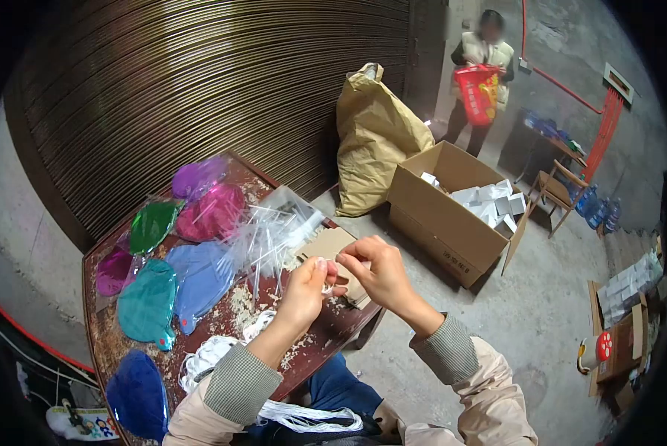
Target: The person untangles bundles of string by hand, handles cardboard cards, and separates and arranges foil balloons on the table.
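Note:
Both hands meet above the near right part of a worn red table (pixel 326 331). My left hand (pixel 309 286) is closed, with white string looped at its fingers. My right hand (pixel 378 269) pinches at the same spot; what lies between its fingertips is too small to make out. Beneath and behind the hands are pieces of cardboard (pixel 326 244). Clear plastic sticks in bags (pixel 270 234) lie just left of them. A tangle of white string (pixel 211 358) rests at the table's near edge, and more white strands (pixel 311 418) hang across the lap.
Shiny bags in teal (pixel 146 301), blue (pixel 199 275), green (pixel 155 225) and pink (pixel 213 212) cover the table's left. Beyond it stand a large tan sack (pixel 378 141) and a carton (pixel 445 230) of white boxes. A person (pixel 486 67) holds a red bag near the wall.

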A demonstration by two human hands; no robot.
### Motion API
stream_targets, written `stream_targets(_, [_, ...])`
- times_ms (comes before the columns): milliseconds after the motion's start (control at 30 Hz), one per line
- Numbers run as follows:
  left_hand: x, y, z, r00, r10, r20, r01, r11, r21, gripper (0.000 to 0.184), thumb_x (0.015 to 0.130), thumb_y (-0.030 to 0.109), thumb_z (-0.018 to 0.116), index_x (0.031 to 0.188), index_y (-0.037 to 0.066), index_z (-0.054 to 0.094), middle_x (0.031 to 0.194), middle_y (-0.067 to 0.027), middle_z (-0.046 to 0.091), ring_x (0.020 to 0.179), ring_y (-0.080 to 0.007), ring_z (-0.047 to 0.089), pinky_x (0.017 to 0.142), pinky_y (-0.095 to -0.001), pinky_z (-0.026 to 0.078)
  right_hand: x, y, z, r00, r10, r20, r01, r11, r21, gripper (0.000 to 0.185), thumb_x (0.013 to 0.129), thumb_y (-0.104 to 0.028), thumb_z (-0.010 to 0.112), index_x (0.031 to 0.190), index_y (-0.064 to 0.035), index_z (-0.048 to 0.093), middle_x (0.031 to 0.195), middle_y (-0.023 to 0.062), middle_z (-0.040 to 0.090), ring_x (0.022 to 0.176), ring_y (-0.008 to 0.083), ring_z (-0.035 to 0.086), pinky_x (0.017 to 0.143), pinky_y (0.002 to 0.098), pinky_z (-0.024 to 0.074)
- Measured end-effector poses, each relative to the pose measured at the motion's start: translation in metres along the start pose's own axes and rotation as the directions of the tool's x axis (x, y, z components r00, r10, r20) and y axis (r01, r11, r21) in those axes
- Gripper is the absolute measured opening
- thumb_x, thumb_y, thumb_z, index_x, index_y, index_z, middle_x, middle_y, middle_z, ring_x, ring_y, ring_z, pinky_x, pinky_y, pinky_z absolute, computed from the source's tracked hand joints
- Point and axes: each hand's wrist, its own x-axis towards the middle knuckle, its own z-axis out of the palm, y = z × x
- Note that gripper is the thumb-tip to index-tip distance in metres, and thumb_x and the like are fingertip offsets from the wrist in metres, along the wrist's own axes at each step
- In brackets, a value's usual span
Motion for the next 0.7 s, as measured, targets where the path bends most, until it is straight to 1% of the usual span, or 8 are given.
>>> stream_targets(67, [-0.002,0.003,0.011,0.984,0.020,-0.177,-0.069,0.959,-0.273,0.017,0.095,0.013,0.036,0.090,0.002,0.049,0.085,-0.0086,0.054,0.075,-0.0154,0.052,0.074,-0.0246,0.042,-0.003,-0.001,0.002,0.995,0.096,0.037,-0.100,0.983,0.155,0.008,0.079,-0.006,0.059,0.082,-0.0006,0.064,0.067,0.0032,0.062,0.055,0.0104,0.049,0.051,0.0218,0.0391])
stream_targets(233, [0.001,-0.011,0.020,0.965,-0.029,-0.262,-0.155,0.741,-0.654,0.013,0.095,0.011,0.034,0.095,0.003,0.045,0.082,-0.0060,0.051,0.076,-0.0150,0.050,0.078,-0.0308,0.045,-0.025,-0.002,0.024,0.946,0.305,0.109,-0.324,0.887,0.328,0.008,0.078,-0.004,0.061,0.082,0.0017,0.064,0.067,0.0005,0.060,0.056,0.0068,0.047,0.052,0.0194,0.0390])
stream_targets(333, [0.009,-0.035,0.003,0.955,0.056,-0.292,-0.261,0.625,-0.735,0.012,0.095,0.012,0.035,0.099,0.004,0.043,0.081,-0.0060,0.051,0.073,-0.0137,0.050,0.073,-0.0287,0.044,-0.028,0.006,0.029,0.926,0.313,0.210,-0.373,0.841,0.392,0.006,0.077,-0.007,0.063,0.079,-0.0012,0.065,0.070,-0.0003,0.061,0.053,0.0063,0.042,0.049,0.0195,0.0357])
stream_targets(400, [0.010,-0.049,-0.014,0.947,0.313,-0.067,-0.217,0.476,-0.852,0.014,0.095,0.011,0.034,0.098,0.004,0.046,0.080,-0.0054,0.052,0.071,-0.0123,0.050,0.069,-0.0237,0.042,-0.026,0.002,0.023,0.900,0.273,0.340,-0.387,0.859,0.334,0.004,0.077,-0.005,0.063,0.078,-0.0010,0.064,0.067,-0.0001,0.061,0.052,0.0065,0.045,0.049,0.0197,0.0365])
stream_targets(433, [0.008,-0.051,-0.019,0.944,0.315,-0.095,-0.243,0.471,-0.848,0.014,0.095,0.011,0.034,0.098,0.004,0.046,0.080,-0.0054,0.052,0.071,-0.0123,0.050,0.069,-0.0237,0.042,-0.022,-0.002,0.021,0.895,0.257,0.364,-0.385,0.859,0.339,0.004,0.077,-0.005,0.063,0.078,-0.0010,0.064,0.067,-0.0001,0.061,0.052,0.0065,0.045,0.049,0.0197,0.0365])
stream_targets(500, [-0.001,-0.036,-0.017,0.984,0.136,-0.112,-0.176,0.788,-0.589,0.015,0.094,0.009,0.034,0.098,0.003,0.047,0.080,-0.0052,0.052,0.070,-0.0110,0.049,0.066,-0.0219,0.040,-0.013,-0.012,0.013,0.906,0.123,0.405,-0.223,0.952,0.210,0.004,0.077,-0.002,0.062,0.080,0.0005,0.064,0.066,0.0000,0.060,0.054,0.0067,0.046,0.050,0.0184,0.0379])
stream_targets(567, [-0.007,-0.025,-0.013,0.985,-0.042,-0.169,-0.003,0.966,-0.259,0.016,0.094,0.008,0.033,0.097,0.003,0.048,0.079,-0.0050,0.052,0.068,-0.0097,0.048,0.063,-0.0200,0.038,-0.004,-0.018,0.007,0.897,0.002,0.443,-0.038,0.997,0.073,0.006,0.077,0.000,0.062,0.083,0.0021,0.063,0.066,0.0002,0.059,0.055,0.0070,0.048,0.052,0.0171,0.0393])
stream_targets(700, [-0.016,-0.025,-0.007,0.990,-0.012,-0.138,-0.033,0.948,-0.315,0.019,0.093,0.009,0.032,0.092,0.003,0.050,0.077,-0.0038,0.052,0.066,-0.0084,0.046,0.058,-0.0195,0.036,0.006,-0.015,0.019,0.897,0.199,0.395,-0.335,0.888,0.315,0.009,0.075,0.002,0.063,0.085,0.0022,0.063,0.066,0.0006,0.058,0.055,0.0078,0.049,0.052,0.0173,0.0411])
